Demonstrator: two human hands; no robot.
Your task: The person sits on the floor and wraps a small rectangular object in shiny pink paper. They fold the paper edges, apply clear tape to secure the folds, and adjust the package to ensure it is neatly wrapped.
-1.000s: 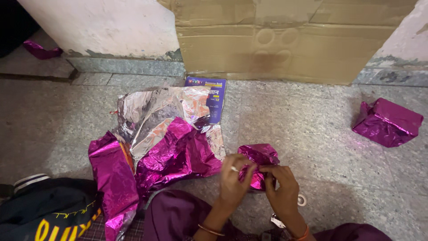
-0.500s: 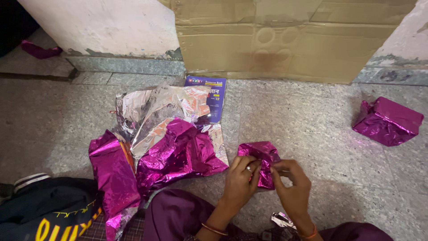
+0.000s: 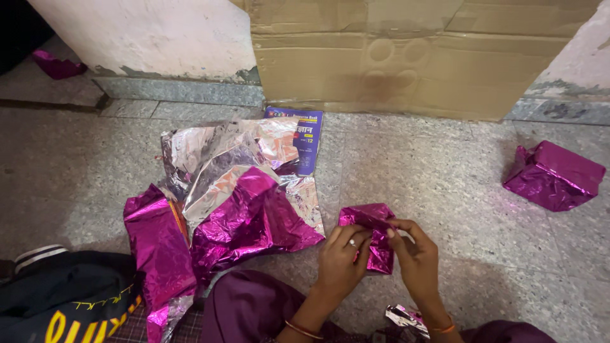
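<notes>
A small parcel wrapped in shiny magenta foil (image 3: 368, 219) rests low on the stone floor in front of my knees. My left hand (image 3: 340, 257), with a ring on one finger, grips its left side. My right hand (image 3: 414, 257) pinches the foil at its right edge with the fingertips. Both hands hide the parcel's lower part.
A crumpled sheet of magenta and silver foil (image 3: 235, 197) lies to the left, over a blue book (image 3: 306, 136). Another magenta-wrapped box (image 3: 554, 174) sits far right. A cardboard sheet (image 3: 406, 57) leans on the wall. A dark bag (image 3: 63, 302) lies at lower left, a foil scrap (image 3: 401, 316) by my right wrist.
My hands have shifted slightly on the parcel, the right fingers closing back onto its right edge. The parcel has turned a little. A foil scrap now shows near my right wrist.
</notes>
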